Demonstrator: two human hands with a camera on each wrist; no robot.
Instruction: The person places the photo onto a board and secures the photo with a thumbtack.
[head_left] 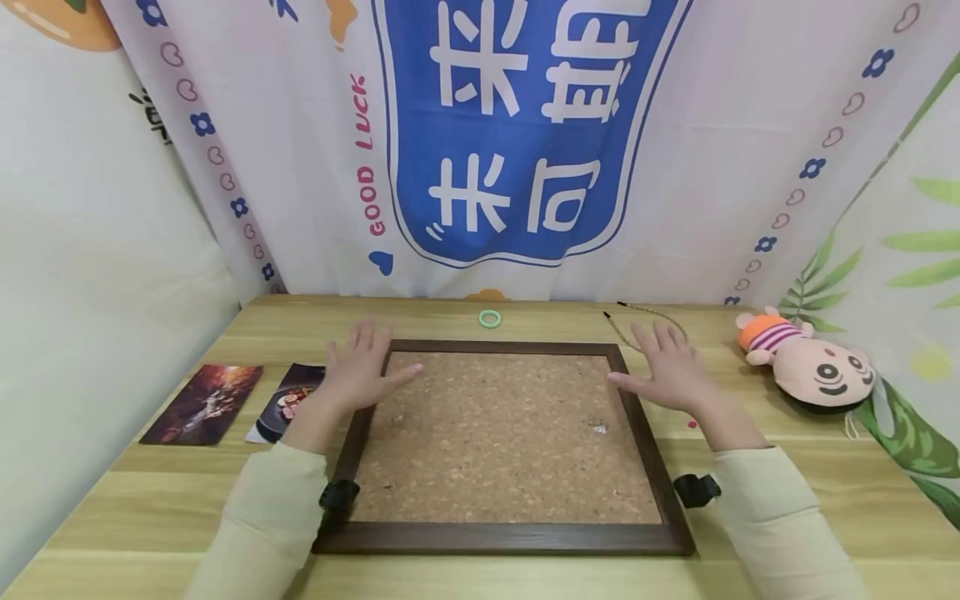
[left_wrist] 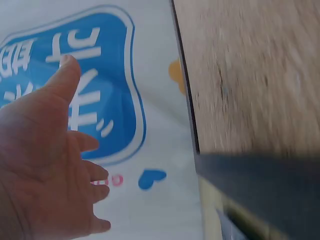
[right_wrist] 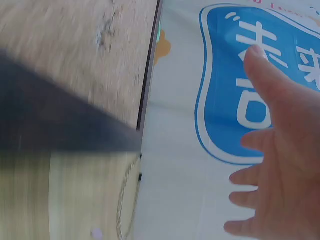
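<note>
While the framed corkboard (head_left: 506, 437) lay on the table (head_left: 150, 517), your left hand (head_left: 358, 373) and right hand (head_left: 671, 373) hovered near its far corners, apparently without contact, fingers (head_left: 365, 337) spread and holding nothing.

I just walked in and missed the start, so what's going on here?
A person's left hand and right hand hover open near the far corners of a corkboard lying on a table. Neither grips anything. Two cards lie to the left, a doll to the right and a green ring beyond the corkboard.
</note>
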